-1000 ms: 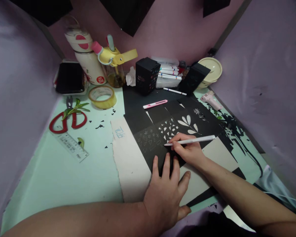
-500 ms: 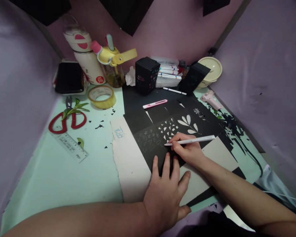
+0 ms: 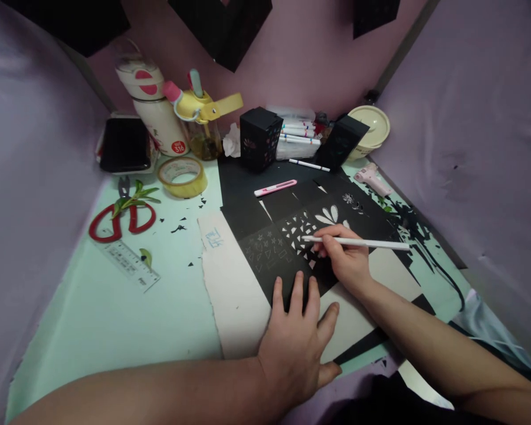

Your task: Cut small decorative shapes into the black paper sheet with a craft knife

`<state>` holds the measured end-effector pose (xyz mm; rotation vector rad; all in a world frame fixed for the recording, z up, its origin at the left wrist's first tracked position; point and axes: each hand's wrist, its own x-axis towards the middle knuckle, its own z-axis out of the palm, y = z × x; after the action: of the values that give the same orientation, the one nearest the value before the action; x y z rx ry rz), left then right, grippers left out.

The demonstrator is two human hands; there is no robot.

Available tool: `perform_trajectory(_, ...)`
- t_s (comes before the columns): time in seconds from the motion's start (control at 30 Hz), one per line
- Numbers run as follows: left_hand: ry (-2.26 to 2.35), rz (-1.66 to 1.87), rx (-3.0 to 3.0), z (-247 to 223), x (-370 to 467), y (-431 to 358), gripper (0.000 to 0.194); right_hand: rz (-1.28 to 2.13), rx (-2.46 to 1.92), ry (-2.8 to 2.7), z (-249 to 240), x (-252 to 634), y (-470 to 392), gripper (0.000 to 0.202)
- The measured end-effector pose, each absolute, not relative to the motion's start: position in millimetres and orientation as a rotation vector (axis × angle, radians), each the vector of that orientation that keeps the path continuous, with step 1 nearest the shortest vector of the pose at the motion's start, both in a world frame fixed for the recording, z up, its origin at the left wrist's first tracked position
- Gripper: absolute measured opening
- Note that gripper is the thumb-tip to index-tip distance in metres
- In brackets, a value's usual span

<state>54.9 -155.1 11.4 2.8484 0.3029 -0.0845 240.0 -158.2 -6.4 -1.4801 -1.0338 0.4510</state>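
My right hand (image 3: 346,257) grips a slim white pen (image 3: 363,241), its tip over the cut-out triangles in the black paper (image 3: 257,235). Whether the tip touches the paper I cannot tell. With fingers spread, my left hand (image 3: 294,336) lies flat on the lower part of that paper. Thin pale outlines of stars, triangles and other small shapes mark its left section. Leaf and flower shapes are cut through farther right, partly behind my right hand. Under the black paper sits a white sheet (image 3: 232,295) with a torn left edge.
Red-handled scissors (image 3: 135,217), a clear ruler (image 3: 130,262) and a tape roll (image 3: 183,188) lie left. A pink cutter (image 3: 275,188) rests beyond the hands. Behind stand two bottles, a black box (image 3: 259,139), markers (image 3: 298,141) and a lidded bowl (image 3: 371,127). Right are a glue gun (image 3: 372,179) and black scraps (image 3: 411,227).
My right hand has lifted the pen away from the outlined shapes and moved slightly right and up. My left hand stays on the paper. The view has shifted a little.
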Motion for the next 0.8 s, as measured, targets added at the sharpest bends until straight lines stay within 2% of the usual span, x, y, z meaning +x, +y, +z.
perform_trajectory(0.43, 0.296, -0.083, 2.878, 12, 55, -156, 0.077, 0.48, -1.553, -0.883, 15, 240, -185, 0.017)
perform_trajectory(0.6, 0.28, -0.011, 2.851, 8, 54, -157, 0.078, 0.512, -1.586, -0.889, 18, 224, -194, 0.011)
perform_trajectory(0.8, 0.185, -0.03, 2.785, 7, 54, -147, 0.091, 0.589, -1.639, -0.855, 13, 217, -189, 0.009)
